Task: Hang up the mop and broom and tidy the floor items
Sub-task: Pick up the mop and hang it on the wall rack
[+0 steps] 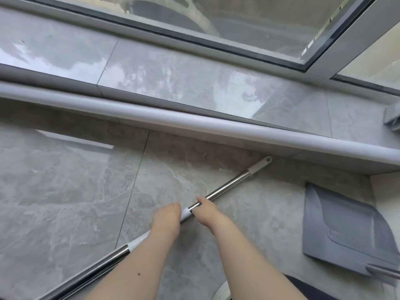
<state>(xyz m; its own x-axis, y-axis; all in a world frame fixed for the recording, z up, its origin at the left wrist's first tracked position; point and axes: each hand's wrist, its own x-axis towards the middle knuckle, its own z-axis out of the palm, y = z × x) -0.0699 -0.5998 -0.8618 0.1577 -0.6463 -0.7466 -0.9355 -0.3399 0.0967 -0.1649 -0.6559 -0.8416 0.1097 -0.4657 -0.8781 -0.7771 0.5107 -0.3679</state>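
Note:
A long steel pole with grey plastic sleeves [229, 187] runs diagonally over the floor, from the lower left up to a grey end cap with a hanging hole [260, 164] near the windowsill base. Its head is out of view, so mop or broom cannot be told. My left hand [167, 217] and my right hand [206, 213] both grip the pole at mid-length, on either side of a grey sleeve. A grey dustpan [344, 230] lies flat on the floor to the right, apart from the pole.
A low tiled windowsill [173, 83] with a rounded grey edge guard [194, 124] crosses the view below a window. A small grey object [391, 118] sits on the sill at the far right. Grey marble-look floor tiles [65, 191] spread to the left.

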